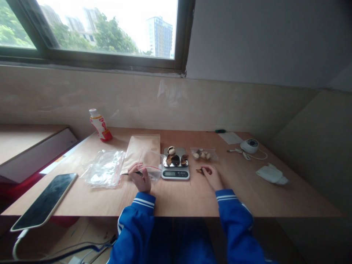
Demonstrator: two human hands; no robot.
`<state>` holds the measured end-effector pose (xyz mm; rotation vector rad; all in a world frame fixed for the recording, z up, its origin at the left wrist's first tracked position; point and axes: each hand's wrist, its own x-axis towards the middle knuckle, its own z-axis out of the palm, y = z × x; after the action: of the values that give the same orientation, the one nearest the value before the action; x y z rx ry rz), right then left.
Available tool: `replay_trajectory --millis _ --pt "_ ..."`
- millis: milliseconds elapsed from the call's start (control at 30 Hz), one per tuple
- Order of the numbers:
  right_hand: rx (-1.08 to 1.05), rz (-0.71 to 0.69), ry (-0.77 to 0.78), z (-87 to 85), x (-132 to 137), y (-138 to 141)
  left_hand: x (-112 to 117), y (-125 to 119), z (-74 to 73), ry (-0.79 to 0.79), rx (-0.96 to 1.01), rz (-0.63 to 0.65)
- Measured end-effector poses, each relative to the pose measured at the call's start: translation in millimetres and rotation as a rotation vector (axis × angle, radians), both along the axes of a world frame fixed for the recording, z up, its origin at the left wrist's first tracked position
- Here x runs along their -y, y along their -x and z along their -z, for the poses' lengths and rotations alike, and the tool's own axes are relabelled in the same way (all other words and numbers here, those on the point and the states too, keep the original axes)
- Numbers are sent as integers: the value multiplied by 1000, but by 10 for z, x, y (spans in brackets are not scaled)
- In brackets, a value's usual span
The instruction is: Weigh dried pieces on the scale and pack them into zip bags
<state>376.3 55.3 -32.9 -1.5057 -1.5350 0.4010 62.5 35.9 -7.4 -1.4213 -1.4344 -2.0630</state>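
My left hand (pixel 140 179) has its fingers curled at the edge of a clear zip bag (pixel 151 171) with a red seal line. A thin dark stick, perhaps a pen, shows by those fingers; whether it is gripped I cannot tell. My right hand (pixel 212 176) pinches a small dark brown dried piece (pixel 200 171) just above the table. Between the hands stands a digital kitchen scale (pixel 166 174). On its plate lie several brown, curved dried pieces (pixel 175 160) and a pale rounded one (pixel 171 150). The display digits are too small to read.
Right of the scale lies a zip bag (pixel 213 155) of pale pieces. A brown paper bag (pixel 147 145) and clear bags (pixel 103 170) are to the left, with a bottle (pixel 100 124) and a phone (pixel 45 201). A white camera (pixel 249 146) and tissue (pixel 271 174) sit right.
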Motion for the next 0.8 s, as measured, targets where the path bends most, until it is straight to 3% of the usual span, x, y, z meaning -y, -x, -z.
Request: replay_trajectory --millis 233,333,400,500,633,800 --pt "-13 -19 17 30 -4 -9 -3 3 5 10 -15 0" --pt "-117 -36 53 13 14 -3 -7 3 10 18 -13 -7" --pt "-240 -29 60 -86 0 39 -8 0 14 18 -4 -3" --pt "-348 -16 -19 -373 -136 204 -6 -8 18 10 -10 19" --pt "-224 -120 -96 -719 -540 587 -6 -7 26 15 -7 25" --pt "79 -126 37 -688 -914 955 -15 10 64 28 27 10"
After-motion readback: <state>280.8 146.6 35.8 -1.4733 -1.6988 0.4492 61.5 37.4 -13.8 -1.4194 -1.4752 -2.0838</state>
